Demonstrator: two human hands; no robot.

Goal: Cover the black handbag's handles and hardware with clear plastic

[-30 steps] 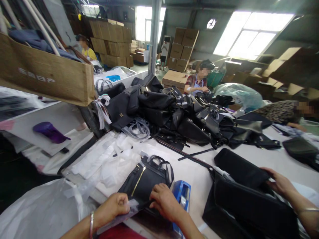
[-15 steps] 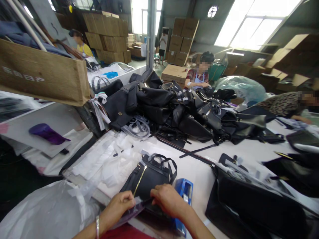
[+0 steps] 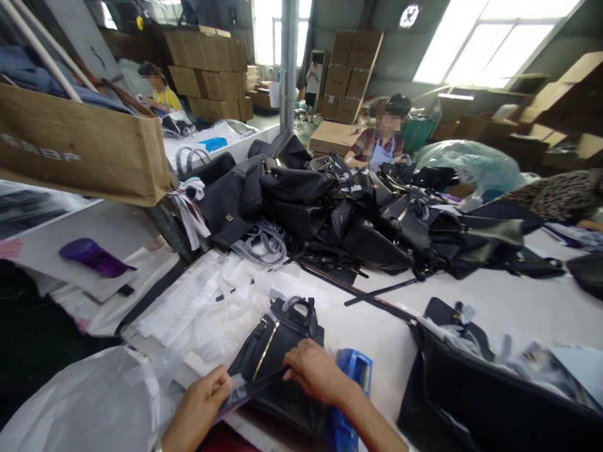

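Observation:
A black backpack [image 3: 276, 336] with a gold zipper lies on the white table in front of me, its handle pointing away. Above its lower part a black strap [image 3: 264, 383] runs taut between my hands. My right hand [image 3: 313, 370] pinches the strap's right end over the bag. Closed around its left end is my left hand [image 3: 202, 402], where some clear plastic film [image 3: 239, 389] shows along the strap. Just right of the bag stands a blue box-like holder [image 3: 353, 370], partly behind my right forearm.
A large heap of black bags [image 3: 311, 201] spans the table's far side. White wrapping [image 3: 207, 314] lies left of the backpack, a plastic bag [image 3: 94, 402] at lower left. A big black bag [image 3: 490, 395] stands at right. Co-workers sit beyond the heap.
My left hand has moved left and slightly down, drawing the strap out straighter. The right hand stays over the bag, and the bag's handle has sunk lower.

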